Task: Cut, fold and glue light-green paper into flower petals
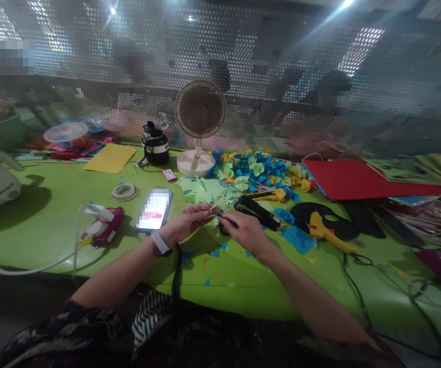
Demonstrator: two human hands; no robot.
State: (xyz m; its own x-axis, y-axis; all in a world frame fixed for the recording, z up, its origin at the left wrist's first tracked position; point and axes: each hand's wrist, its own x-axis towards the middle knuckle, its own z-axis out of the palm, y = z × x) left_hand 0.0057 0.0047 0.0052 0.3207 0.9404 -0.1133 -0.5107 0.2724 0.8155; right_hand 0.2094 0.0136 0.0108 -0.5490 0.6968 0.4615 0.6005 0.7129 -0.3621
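Observation:
My left hand (187,222), with a white watch on the wrist, and my right hand (243,230) meet over the green table (51,214). Both pinch a small pale green paper piece (213,210) between their fingertips; its exact shape is too small to make out. Pale green paper scraps (207,191) lie just behind the hands. A black stapler-like tool (258,212) lies right behind my right hand. A lit phone (154,209) lies to the left of my left hand.
A small desk fan (199,128) stands behind a heap of blue, green and yellow folded paper flowers (260,171). A yellow glue gun (325,232), red sheet (358,179), tape roll (124,191), pink device (103,227), black bottle (155,143) and cables lie around.

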